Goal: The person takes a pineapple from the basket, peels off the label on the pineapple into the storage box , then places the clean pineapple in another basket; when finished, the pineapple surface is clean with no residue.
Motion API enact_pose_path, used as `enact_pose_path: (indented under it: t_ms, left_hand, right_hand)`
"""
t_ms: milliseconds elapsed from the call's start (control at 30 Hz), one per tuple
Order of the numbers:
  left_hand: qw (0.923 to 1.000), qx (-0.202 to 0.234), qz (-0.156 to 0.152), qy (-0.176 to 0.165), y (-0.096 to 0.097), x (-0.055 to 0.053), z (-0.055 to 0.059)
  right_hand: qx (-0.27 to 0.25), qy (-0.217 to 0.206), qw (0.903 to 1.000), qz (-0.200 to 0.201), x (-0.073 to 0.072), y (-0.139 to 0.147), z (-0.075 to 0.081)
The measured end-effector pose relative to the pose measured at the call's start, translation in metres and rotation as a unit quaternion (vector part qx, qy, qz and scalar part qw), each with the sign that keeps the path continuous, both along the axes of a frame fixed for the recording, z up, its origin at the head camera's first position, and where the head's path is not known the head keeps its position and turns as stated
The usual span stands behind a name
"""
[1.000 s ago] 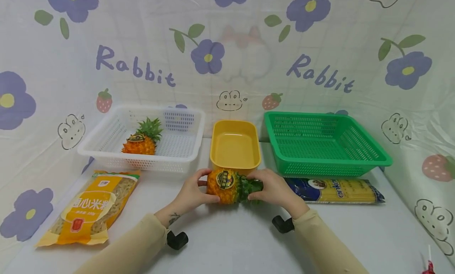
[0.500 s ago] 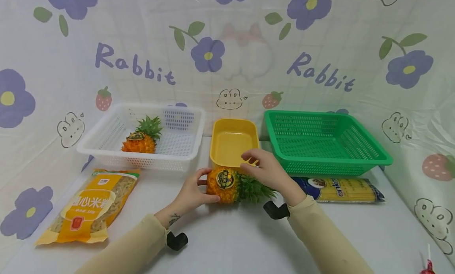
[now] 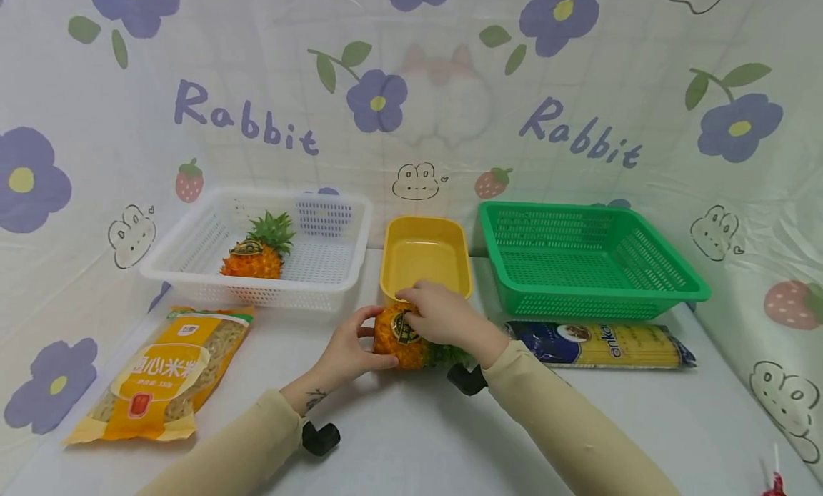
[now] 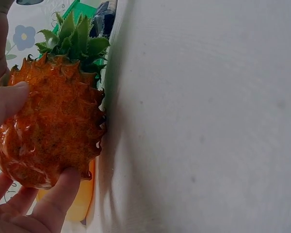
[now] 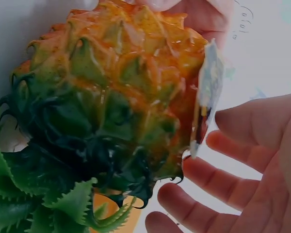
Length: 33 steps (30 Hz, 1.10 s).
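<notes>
In the head view, a small orange pineapple [image 3: 397, 353] lies on its side on the white table, its leafy crown pointing right. My left hand [image 3: 342, 347] grips its base end, the thumb in front and the fingers behind. The left wrist view shows that thumb [image 4: 63, 194] against the spiny skin. Over the top of the fruit is my right hand [image 3: 444, 319], partly covering a dark round label [image 3: 400, 329] and the crown. From the right wrist view, its loosely bent fingers [image 5: 203, 179] are beside the label's edge, pinching nothing; contact cannot be told.
Behind the pineapple stands a yellow tub [image 3: 426, 264]. A white basket [image 3: 321, 289] holding another pineapple [image 3: 253, 260] is at left, a green basket [image 3: 591, 296] at right. Packaged noodles [image 3: 161, 382] lie at left, a spaghetti pack [image 3: 617, 346] at right.
My right hand has let go of the crown, lifted, and moved left over the label. The left hand keeps its grip, and the pineapple has stayed in place.
</notes>
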<state>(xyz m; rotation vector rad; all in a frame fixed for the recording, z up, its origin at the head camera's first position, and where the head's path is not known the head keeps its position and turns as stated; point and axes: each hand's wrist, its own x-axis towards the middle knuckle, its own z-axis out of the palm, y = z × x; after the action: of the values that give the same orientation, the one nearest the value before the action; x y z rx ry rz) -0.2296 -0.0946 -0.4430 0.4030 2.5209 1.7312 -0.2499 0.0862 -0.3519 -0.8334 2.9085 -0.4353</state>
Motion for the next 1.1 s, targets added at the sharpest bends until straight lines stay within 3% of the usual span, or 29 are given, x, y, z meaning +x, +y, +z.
enact_pose_path:
  t_ms: [333,800,1100]
  left_hand:
    - [1.0000,0.004,0.001,-0.003,0.000,0.000,0.001]
    - [1.0000,0.001,0.001,0.003,0.000,0.001,0.001]
    - [1.0000,0.005,-0.002,-0.003,0.000,0.002,0.002]
  right_hand:
    - [-0.004,0.016,0.9999,0.000,0.000,0.000,-0.003]
    - [-0.030,0.058,0.9979,0.005,0.005,0.004,0.004]
    - [-0.050,0.035,0.9979,0.024,0.017,0.012,0.019]
